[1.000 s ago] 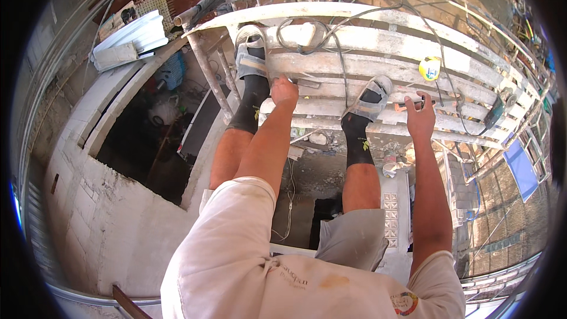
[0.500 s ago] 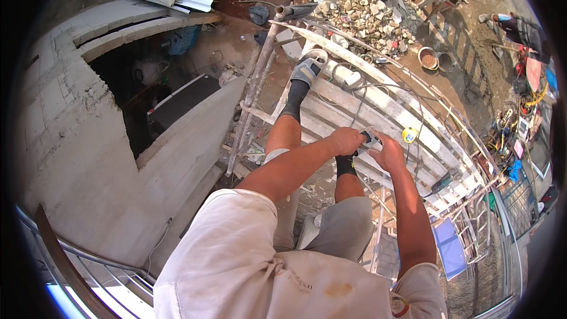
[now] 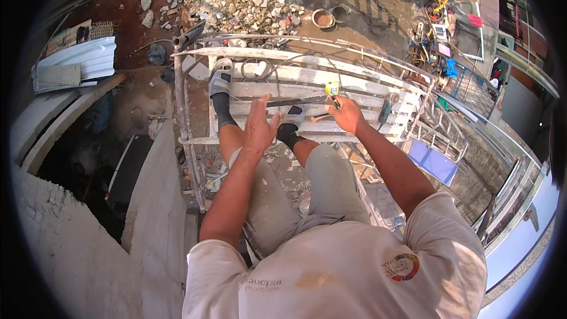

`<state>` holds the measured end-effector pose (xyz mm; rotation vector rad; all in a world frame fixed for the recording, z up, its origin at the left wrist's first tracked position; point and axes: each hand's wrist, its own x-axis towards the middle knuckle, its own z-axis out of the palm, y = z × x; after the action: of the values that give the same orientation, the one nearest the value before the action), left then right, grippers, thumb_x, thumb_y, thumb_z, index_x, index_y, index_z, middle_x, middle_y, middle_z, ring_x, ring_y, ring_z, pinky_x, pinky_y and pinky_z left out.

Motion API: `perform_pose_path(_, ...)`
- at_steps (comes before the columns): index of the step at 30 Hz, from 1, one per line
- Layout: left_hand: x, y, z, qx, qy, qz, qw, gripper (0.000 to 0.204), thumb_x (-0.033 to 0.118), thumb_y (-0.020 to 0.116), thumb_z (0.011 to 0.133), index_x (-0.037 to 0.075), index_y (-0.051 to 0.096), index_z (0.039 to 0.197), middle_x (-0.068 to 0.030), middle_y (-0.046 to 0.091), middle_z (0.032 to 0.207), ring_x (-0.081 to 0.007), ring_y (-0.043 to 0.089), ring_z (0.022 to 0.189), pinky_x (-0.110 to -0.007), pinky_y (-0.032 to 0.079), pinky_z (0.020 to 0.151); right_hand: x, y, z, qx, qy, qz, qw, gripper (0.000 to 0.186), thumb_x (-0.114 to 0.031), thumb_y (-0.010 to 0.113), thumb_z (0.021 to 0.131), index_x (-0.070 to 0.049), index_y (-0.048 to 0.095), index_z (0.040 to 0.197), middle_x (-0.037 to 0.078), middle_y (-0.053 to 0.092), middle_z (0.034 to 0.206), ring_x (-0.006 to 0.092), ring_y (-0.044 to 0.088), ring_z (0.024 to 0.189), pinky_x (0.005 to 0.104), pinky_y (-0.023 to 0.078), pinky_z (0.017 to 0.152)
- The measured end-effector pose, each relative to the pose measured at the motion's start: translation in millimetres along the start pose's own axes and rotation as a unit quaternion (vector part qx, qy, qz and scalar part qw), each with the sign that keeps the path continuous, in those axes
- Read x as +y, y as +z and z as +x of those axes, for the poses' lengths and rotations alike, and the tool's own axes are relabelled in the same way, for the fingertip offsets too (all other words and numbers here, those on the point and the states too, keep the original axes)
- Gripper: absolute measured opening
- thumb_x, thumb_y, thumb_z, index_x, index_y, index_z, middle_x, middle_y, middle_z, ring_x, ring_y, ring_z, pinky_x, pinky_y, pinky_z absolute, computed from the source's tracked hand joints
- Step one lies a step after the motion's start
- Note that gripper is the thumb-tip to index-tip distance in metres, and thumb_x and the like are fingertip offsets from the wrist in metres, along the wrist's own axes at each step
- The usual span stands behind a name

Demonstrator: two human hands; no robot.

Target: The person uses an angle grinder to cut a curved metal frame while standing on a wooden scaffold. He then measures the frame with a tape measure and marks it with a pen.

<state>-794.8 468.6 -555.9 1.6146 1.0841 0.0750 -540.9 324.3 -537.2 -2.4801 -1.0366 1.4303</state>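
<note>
I stand on a whitewashed slatted platform [image 3: 283, 74]. A long, dark, narrow strip [image 3: 295, 101] spans the space between my hands. At its right end my right hand [image 3: 348, 114] is closed, with a small part in its fingers too blurred to name. My left hand [image 3: 258, 125] is open beside the strip's left end, thumb apart from the fingers; whether it touches is unclear. Beyond my right hand a yellow-and-white round thing [image 3: 332, 88] rests on the slats. A reddish-brown stick-like piece [image 3: 321, 117] shows left of that hand. A power tool [image 3: 387, 108] lies farther right.
A cable [image 3: 307, 55] crosses the slats, and a pole [image 3: 184, 118] edges the left side. Rubble [image 3: 242, 3] and buckets [image 3: 323, 19] stand beyond. Left is a broken wall [image 3: 71, 224] around a dark opening. A blue panel [image 3: 433, 161] and tangled tools [image 3: 434, 32] are at right.
My hands were close together and are now apart, the left farther left and opened. The dark strip now shows between them. The whole view has turned toward the right.
</note>
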Motion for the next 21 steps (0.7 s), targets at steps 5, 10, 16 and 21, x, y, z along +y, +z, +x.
perform_pose_path(5,-13,-56,-45,-0.094,-0.080,0.139,0.983,0.054,0.010,0.071,0.087,0.003,0.050,0.136,-0.0226,0.053,0.127,-0.0391,0.057,0.110,-0.045,0.049,0.094,118,51,-33,0.220,0.208,0.395,0.868,0.020,-0.019,0.072,0.088,-0.003,0.063,0.096,0.007,0.066,0.079,0.0182,0.062,0.069,0.0348,0.051,0.065)
perform_pose_path(10,18,-84,-87,-0.232,-0.076,0.246,0.938,0.053,0.010,0.070,0.085,0.000,0.050,0.134,-0.0247,0.050,0.131,-0.0422,0.046,0.126,-0.050,0.038,0.107,215,92,-67,0.334,0.413,0.486,0.694,0.028,-0.014,0.073,0.089,-0.008,0.055,0.109,0.000,0.059,0.082,0.0099,0.048,0.057,0.0270,0.044,0.044)
perform_pose_path(16,22,-77,-68,-0.276,-0.039,0.310,0.909,0.053,0.012,0.063,0.082,-0.002,0.050,0.131,-0.0266,0.049,0.134,-0.0447,0.045,0.125,-0.054,0.034,0.107,366,172,-59,0.380,0.474,0.563,0.560,0.022,-0.012,0.069,0.093,-0.008,0.055,0.110,0.001,0.060,0.084,0.0111,0.051,0.057,0.0263,0.042,0.042)
perform_pose_path(21,32,-73,-57,-0.313,-0.015,0.378,0.871,0.054,0.020,0.060,0.082,-0.004,0.050,0.130,-0.0282,0.048,0.133,-0.0459,0.044,0.123,-0.056,0.032,0.106,433,219,-57,0.426,0.427,0.630,0.490,0.018,-0.012,0.069,0.093,-0.010,0.055,0.104,-0.002,0.053,0.075,0.0102,0.046,0.052,0.0297,0.045,0.048)
